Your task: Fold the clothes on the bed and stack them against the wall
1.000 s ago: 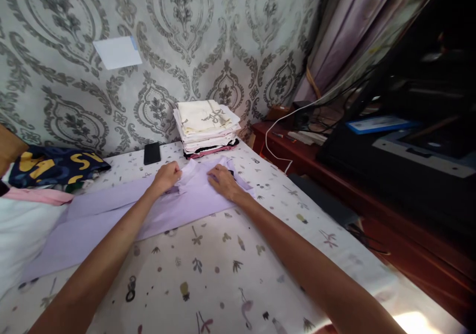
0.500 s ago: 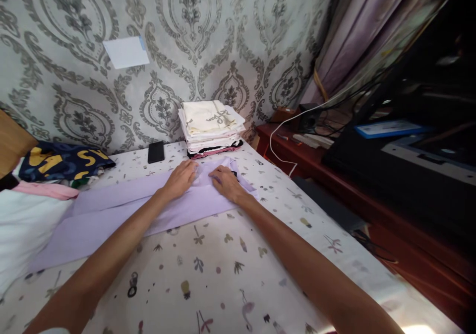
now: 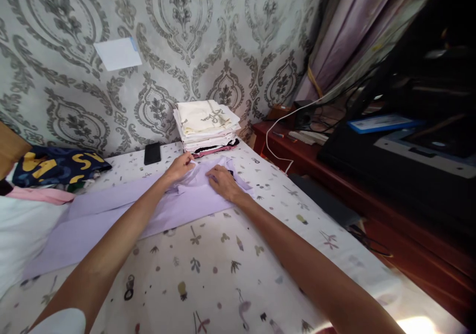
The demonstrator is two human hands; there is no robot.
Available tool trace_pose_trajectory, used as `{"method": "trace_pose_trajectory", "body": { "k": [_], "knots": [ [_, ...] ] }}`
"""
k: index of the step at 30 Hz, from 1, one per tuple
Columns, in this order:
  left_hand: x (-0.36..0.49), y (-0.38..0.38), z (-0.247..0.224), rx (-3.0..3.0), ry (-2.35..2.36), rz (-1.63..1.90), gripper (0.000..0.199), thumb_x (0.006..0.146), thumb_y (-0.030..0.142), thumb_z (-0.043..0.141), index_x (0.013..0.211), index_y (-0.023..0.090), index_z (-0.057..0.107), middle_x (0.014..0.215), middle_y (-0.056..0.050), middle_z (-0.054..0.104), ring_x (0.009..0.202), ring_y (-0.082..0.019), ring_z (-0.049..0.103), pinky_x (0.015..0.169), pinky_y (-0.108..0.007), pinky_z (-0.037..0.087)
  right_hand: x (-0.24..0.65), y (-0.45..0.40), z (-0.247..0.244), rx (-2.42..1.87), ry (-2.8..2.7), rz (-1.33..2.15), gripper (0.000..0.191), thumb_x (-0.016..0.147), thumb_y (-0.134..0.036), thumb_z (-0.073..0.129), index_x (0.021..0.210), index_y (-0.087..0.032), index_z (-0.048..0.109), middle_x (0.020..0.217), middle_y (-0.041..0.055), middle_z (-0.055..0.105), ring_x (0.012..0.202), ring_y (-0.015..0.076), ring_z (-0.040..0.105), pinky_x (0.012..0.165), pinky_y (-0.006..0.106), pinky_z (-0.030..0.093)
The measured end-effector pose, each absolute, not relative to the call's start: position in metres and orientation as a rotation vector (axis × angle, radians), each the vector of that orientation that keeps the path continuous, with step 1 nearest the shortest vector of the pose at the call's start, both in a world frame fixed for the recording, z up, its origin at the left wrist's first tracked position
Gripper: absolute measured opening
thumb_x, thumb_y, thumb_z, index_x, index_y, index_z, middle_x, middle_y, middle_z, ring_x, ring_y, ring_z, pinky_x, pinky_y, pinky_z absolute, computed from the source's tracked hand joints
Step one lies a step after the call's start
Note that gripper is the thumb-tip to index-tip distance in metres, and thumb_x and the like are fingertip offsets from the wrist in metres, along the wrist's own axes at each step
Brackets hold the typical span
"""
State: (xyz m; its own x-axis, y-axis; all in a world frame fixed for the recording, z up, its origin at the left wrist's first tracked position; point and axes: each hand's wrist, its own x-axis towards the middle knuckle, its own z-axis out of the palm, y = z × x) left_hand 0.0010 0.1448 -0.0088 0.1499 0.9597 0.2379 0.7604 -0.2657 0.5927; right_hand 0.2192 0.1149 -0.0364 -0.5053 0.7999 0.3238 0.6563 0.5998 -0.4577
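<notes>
A lavender shirt point(image 3: 193, 205) lies stretched lengthwise over the bed, with its collar end at the right and a small dark patch beside my right hand. My left hand point(image 3: 180, 167) is closed in a pinch on the shirt's upper edge and holds a bit of thin fabric raised. Flat on the collar end rests my right hand point(image 3: 222, 181), fingers spread and pressing on the cloth. Just behind both hands stands a stack of folded clothes point(image 3: 208, 130), cream on top with dark and pink pieces at the bottom.
A black phone point(image 3: 152, 153) lies near the wall. Navy-and-yellow cloth point(image 3: 61, 165), a pink piece point(image 3: 39, 194) and white cloth point(image 3: 26, 230) are heaped at the left. Right of the patterned bedsheet point(image 3: 208, 274) stands a dark red desk point(image 3: 290, 150) with a white cable point(image 3: 273, 145).
My left hand has pinched the shirt's edge and lifted it slightly. My right hand stays on the collar end. The view has shifted a little to the right.
</notes>
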Motion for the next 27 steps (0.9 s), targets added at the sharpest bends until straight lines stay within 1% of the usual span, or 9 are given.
{"method": "trace_pose_trajectory", "body": {
  "k": [3,6,9,11,14,16,18,23,27],
  "knots": [
    [0.0,0.143,-0.008,2.165,1.675,0.765,0.019,0.072,0.019,0.06,0.09,0.021,0.063,0.083,0.0,0.066,0.077,-0.019,0.058,0.072,-0.028,0.044,0.219,0.114,-0.036,-1.152,-2.335,0.372,0.033,0.094,-0.015,0.052,0.122,-0.016,0.069,0.114,0.0118,0.061,0.108,0.0238,0.055,0.097,0.036,0.043],
    [-0.002,0.146,-0.003,2.22,1.739,0.764,0.013,0.075,0.02,0.056,0.085,0.021,0.064,0.077,-0.001,0.064,0.075,-0.019,0.056,0.072,-0.029,0.042,0.219,0.113,-0.035,-1.146,-2.367,0.351,0.033,0.097,-0.02,0.051,0.125,-0.019,0.068,0.119,0.0122,0.057,0.11,0.0244,0.053,0.097,0.037,0.043],
    [-0.008,0.147,0.002,2.226,1.731,0.727,0.015,0.08,0.028,0.053,0.087,0.021,0.063,0.076,-0.001,0.063,0.073,-0.019,0.054,0.069,-0.028,0.04,0.219,0.112,-0.034,-1.163,-2.392,0.329,0.031,0.098,-0.022,0.049,0.122,-0.017,0.069,0.12,0.0137,0.054,0.11,0.0252,0.052,0.1,0.039,0.042],
    [-0.015,0.146,0.005,2.173,1.706,0.609,0.02,0.08,0.038,0.053,0.082,0.02,0.062,0.07,0.0,0.06,0.069,-0.018,0.053,0.064,-0.027,0.038,0.218,0.112,-0.033,-1.161,-2.397,0.322,0.03,0.099,-0.023,0.048,0.117,-0.015,0.071,0.119,0.0144,0.054,0.11,0.0257,0.051,0.101,0.04,0.041],
    [-0.03,0.14,0.007,2.101,1.65,0.398,0.029,0.073,0.049,0.059,0.07,0.019,0.058,0.064,0.002,0.056,0.064,-0.016,0.05,0.059,-0.026,0.035,0.218,0.112,-0.034,-1.146,-2.402,0.323,0.029,0.099,-0.022,0.047,0.113,-0.015,0.072,0.115,0.0139,0.055,0.109,0.0256,0.051,0.1,0.04,0.041],
    [-0.038,0.136,0.007,2.08,1.61,0.318,0.027,0.067,0.045,0.063,0.066,0.02,0.056,0.061,0.003,0.054,0.063,-0.016,0.049,0.058,-0.025,0.035,0.218,0.113,-0.035,-1.141,-2.398,0.326,0.029,0.099,-0.023,0.047,0.111,-0.016,0.073,0.114,0.0133,0.055,0.107,0.0253,0.051,0.1,0.04,0.041],
    [-0.043,0.131,0.005,2.081,1.611,0.326,0.021,0.064,0.039,0.063,0.066,0.02,0.053,0.062,0.004,0.054,0.063,-0.015,0.048,0.058,-0.025,0.034,0.218,0.114,-0.036,-1.137,-2.389,0.331,0.028,0.099,-0.023,0.047,0.11,-0.017,0.073,0.114,0.0128,0.054,0.107,0.0252,0.051,0.099,0.04,0.041],
    [-0.044,0.125,0.001,2.105,1.699,0.424,0.014,0.065,0.032,0.058,0.067,0.021,0.051,0.065,0.003,0.054,0.066,-0.015,0.047,0.059,-0.026,0.032,0.218,0.113,-0.034,-1.162,-2.399,0.33,0.028,0.099,-0.023,0.048,0.111,-0.016,0.072,0.117,0.0132,0.055,0.109,0.0254,0.051,0.1,0.04,0.041],
    [-0.041,0.123,0.006,2.091,1.689,0.376,0.018,0.066,0.037,0.061,0.065,0.021,0.054,0.063,0.003,0.055,0.062,-0.015,0.049,0.057,-0.026,0.033,0.218,0.111,-0.032,-1.176,-2.404,0.338,0.029,0.099,-0.022,0.048,0.113,-0.014,0.072,0.119,0.0144,0.056,0.112,0.026,0.052,0.103,0.04,0.04]
  ]
}}
